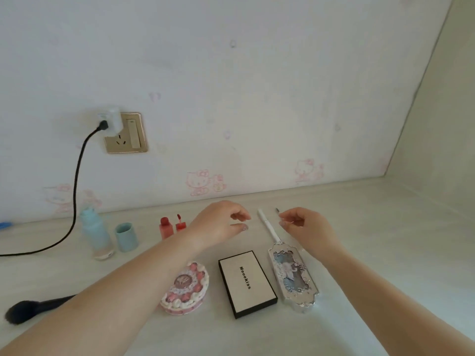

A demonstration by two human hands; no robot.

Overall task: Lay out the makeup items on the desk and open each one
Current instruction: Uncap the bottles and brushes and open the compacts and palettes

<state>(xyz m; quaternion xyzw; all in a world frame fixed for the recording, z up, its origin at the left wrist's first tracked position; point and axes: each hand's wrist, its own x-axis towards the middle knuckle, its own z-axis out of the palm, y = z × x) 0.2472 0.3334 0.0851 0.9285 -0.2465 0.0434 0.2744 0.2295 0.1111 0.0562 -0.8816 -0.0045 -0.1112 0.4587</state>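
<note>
My left hand (221, 223) hovers over the back of the desk with fingers curled apart and nothing in it. My right hand (302, 227) pinches a thin eyeliner wand (277, 210) whose dark tip pokes out past the fingers. A white pen tube (268, 226) lies on the desk between the hands. Nearer me lie a closed black-edged white palette (246, 283), a closed ornate silver case (293, 276) and a pink cake-shaped compact (186, 289). A red lip gloss tube (164, 227) stands beside its applicator cap (180, 223). A blue bottle (96, 232) stands next to its loose cap (126, 237).
A black makeup brush (25, 309) lies at the left front, partly under my left forearm. A black cable (75, 191) runs from a wall socket (126, 133) down across the desk's left side. The wall stands close behind the items, and a side wall closes the right.
</note>
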